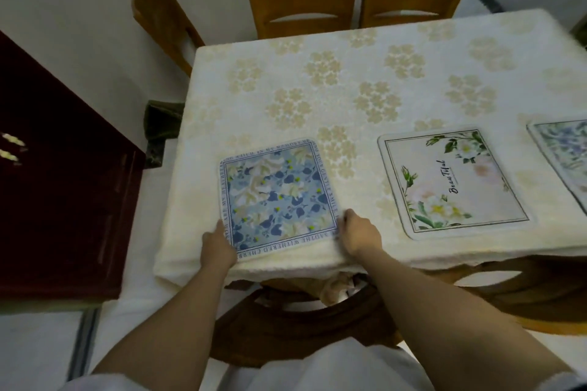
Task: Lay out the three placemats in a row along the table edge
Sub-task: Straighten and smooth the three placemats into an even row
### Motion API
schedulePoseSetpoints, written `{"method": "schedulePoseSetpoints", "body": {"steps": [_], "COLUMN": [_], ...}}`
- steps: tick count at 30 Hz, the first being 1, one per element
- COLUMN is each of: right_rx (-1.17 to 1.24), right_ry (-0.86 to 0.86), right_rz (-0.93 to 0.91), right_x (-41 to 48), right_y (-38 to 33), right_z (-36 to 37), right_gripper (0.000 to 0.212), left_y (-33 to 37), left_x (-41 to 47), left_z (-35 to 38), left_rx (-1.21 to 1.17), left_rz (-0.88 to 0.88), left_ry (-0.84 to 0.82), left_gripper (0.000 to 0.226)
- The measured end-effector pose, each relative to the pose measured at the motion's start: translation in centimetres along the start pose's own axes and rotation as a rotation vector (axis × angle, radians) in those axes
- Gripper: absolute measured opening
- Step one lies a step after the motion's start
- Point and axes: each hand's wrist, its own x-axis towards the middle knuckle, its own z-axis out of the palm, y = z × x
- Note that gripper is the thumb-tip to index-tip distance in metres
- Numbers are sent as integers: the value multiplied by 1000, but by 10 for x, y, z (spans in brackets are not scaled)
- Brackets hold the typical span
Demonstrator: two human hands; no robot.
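Your left hand [219, 247] and right hand [360, 236] pinch blue placemat [276, 197] near corners, lower centre; mat skewed to table edge [286, 267] — square it with 2 mats right.

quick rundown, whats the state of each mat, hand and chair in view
blue floral placemat: flat on the tablecloth, slightly skewed, near corners held
left hand: gripping its near left corner
right hand: gripping its near right corner
white rose placemat: flat, untouched
third placemat: flat, partly out of frame
far chairs: pushed in at the far edge
near chair: tucked under the near edge
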Motion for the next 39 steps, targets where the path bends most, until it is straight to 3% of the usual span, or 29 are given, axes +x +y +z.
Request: {"method": "schedulePoseSetpoints", "body": {"steps": [6,11,18,23,27,31,35,39], "right_rx": [25,-55,-2,136,54,49,75,73], "right_ry": [110,28,-34,40,68,-10,-35,2], "right_rz": [-86,-91,1,138,160,189,237,234], "right_x": [-18,-10,-19,-34,-58,-68,-64,-64], "right_y": [11,10,6,-16,-32,-36,-43,-44], "right_z": [17,19,-3,-1,11,16,12,13], "right_gripper": [26,18,23,30,33,44,52,56], "left_y": [7,10,12,-6,-15,-23,-28,-29], "left_x": [-4,-6,6,24,19,5,3,4], "left_z": [-3,-5,14,12,0,4,-1,-8], "left_rx": [9,-7,162,121,52,-76,-42,-68], "left_rz": [30,22,58,76,155,182,185,227], "left_ry": [0,22,96,108,109,71,-39,-59], "left_gripper": [85,74,65,63,63,96,128,132]}}
